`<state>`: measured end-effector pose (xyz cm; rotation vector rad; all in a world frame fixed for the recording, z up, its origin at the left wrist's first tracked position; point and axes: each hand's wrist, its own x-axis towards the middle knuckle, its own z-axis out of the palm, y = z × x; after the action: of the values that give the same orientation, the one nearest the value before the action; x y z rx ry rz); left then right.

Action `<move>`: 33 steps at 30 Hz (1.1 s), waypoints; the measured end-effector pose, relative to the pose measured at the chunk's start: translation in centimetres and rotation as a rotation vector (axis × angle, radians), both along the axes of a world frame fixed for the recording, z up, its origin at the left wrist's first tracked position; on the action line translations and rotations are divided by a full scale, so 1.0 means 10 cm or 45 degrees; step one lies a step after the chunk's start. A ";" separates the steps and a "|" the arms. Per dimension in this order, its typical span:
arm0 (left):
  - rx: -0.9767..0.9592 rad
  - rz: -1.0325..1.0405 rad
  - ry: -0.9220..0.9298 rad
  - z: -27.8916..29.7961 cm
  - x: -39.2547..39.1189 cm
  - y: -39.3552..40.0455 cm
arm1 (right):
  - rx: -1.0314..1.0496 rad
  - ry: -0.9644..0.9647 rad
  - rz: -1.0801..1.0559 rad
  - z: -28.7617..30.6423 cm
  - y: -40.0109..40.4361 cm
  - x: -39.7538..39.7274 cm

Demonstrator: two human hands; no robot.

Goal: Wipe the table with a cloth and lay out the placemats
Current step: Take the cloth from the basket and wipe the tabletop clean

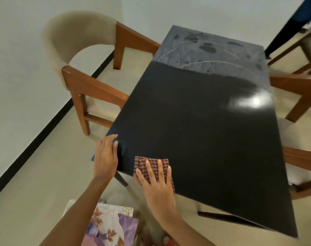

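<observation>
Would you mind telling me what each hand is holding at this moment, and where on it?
Right hand presses flat on the checked cloth at the table's near edge, gripping nothing. Left hand rests on the table's near left corner, fingers straight.

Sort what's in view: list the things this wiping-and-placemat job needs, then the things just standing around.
Job: checked maroon cloth pressed flat under right hand; black glossy table, its near-left edge touched by left hand; floral placemats below the near edge.
Bystanders: beige wooden-framed armchair; wooden chairs on the right.

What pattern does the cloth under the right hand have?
The cloth has a small check pattern in dark red and tan, seen in the head view.
</observation>
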<state>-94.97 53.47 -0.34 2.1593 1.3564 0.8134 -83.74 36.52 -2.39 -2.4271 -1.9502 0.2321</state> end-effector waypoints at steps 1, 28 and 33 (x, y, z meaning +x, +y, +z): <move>-0.009 -0.020 -0.007 0.01 0.11 -0.02 | -0.014 -0.004 -0.021 0.00 -0.12 0.09; 0.142 -0.552 0.121 0.54 1.74 -1.02 | 0.295 0.576 -0.230 0.71 -0.92 1.95; 0.236 -0.582 0.214 0.69 2.12 -1.43 | 0.392 0.416 -0.152 1.04 -1.31 2.70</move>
<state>-73.78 39.20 6.55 2.5926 0.8239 0.6046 -56.74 23.42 8.04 -2.1418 -1.5700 0.2812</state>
